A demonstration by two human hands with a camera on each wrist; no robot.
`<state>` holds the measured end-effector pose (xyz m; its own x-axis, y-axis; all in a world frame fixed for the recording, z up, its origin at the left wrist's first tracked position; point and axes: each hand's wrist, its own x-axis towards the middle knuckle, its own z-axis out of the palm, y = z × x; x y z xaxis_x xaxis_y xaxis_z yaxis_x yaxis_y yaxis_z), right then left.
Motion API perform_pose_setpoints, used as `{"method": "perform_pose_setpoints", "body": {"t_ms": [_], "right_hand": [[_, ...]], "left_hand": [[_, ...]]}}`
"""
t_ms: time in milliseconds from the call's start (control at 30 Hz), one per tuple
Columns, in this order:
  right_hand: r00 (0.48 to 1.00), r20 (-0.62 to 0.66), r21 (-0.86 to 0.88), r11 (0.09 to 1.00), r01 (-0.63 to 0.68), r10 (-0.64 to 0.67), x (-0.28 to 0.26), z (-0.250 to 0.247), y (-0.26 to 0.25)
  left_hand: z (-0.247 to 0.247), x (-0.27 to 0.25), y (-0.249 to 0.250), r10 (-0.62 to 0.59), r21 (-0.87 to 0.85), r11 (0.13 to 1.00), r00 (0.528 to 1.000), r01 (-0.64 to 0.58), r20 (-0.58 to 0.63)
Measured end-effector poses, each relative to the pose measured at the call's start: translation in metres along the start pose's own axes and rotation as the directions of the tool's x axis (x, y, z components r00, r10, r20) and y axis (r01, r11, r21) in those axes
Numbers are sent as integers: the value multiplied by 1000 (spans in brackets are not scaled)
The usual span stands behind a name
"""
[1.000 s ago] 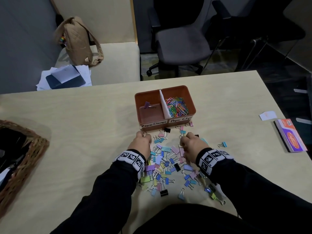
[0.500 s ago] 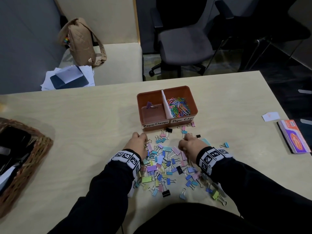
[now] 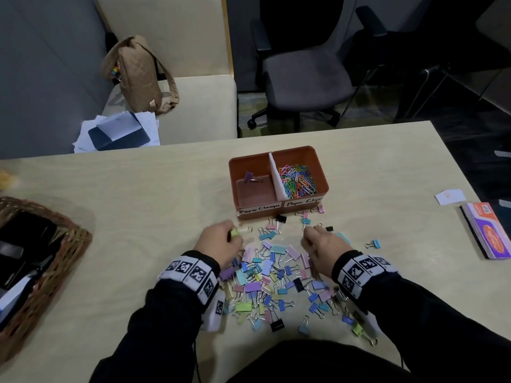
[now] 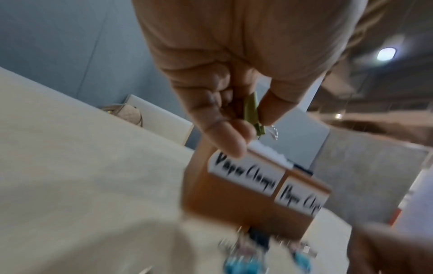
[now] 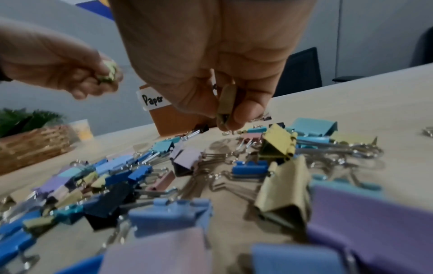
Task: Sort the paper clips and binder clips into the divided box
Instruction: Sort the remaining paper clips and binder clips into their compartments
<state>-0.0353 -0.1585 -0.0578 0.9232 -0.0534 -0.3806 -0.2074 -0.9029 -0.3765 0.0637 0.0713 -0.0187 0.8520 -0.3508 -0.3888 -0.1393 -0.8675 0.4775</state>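
An orange divided box [image 3: 322,172] stands mid-table; its right compartment holds coloured paper clips [image 3: 297,180], its left one purple binder clip [image 3: 250,176]. A pile of coloured binder clips [image 3: 276,275] lies in front of it. My left hand [image 3: 221,240] is raised just left of the pile and pinches a yellow-green binder clip [image 4: 251,111] between thumb and fingers, short of the box's labelled front [image 4: 246,178]. My right hand [image 3: 322,243] pinches a yellowish binder clip [image 5: 226,103] just above the pile's far side.
A wicker basket [image 3: 55,266] with dark items sits at the table's left edge. An orange-and-white packet [image 3: 489,233] and a small paper slip [image 3: 449,196] lie at the right. Beyond the table are a bench with a tan bag [image 3: 138,76] and an office chair [image 3: 304,78].
My left hand has lifted off the pile with a yellow-green clip and shifted toward the box. The right hand stays over the pile, holding a clip.
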Motion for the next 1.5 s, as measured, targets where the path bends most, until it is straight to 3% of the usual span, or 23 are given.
{"method": "perform_pose_setpoints", "body": {"t_ms": [100,200,367,433,500,600,700,800,867,933,1067,1300,1500], "right_hand": [[996,-46,93,994,-65,70,-2,-2,0],[991,-135,199,980,9,19,-2,-14,-16],[941,-335,309,938,159,-49,15,-50,-58],[927,-372,343,919,193,-55,29,-63,-73],[927,-367,365,904,220,-77,41,-70,-84],[933,-333,284,929,239,-139,43,-68,-85],[952,-258,125,972,201,-164,27,-58,-71],[985,-47,-32,986,165,-167,8,-42,-49],[980,130,-130,977,167,-150,-1,-31,-37],[969,210,-151,974,168,-134,-4,-19,-25],[958,255,-182,967,180,-130,-2,-1,-13],[943,305,-273,936,223,-136,5,8,-13],[946,302,-334,917,218,-115,4,8,-14]], "left_hand": [[-28,-3,29,72,-210,972,985,-104,-156],[-42,14,48,102,-215,963,961,-160,-258],[-36,12,37,63,-181,978,975,-103,-215],[-27,3,23,51,-138,987,977,-80,-205],[-13,-5,10,33,-87,995,992,-44,-122],[10,-9,-2,104,79,991,994,-108,45],[27,-7,-4,165,164,967,967,-198,196],[32,-1,-4,178,248,935,939,-254,294],[34,2,-3,181,285,920,937,-268,297],[35,4,-4,179,299,920,950,-253,255],[30,5,-5,163,274,935,959,-226,233],[29,1,-8,104,394,877,909,-275,403],[32,1,-11,129,375,889,929,-263,346]]}}
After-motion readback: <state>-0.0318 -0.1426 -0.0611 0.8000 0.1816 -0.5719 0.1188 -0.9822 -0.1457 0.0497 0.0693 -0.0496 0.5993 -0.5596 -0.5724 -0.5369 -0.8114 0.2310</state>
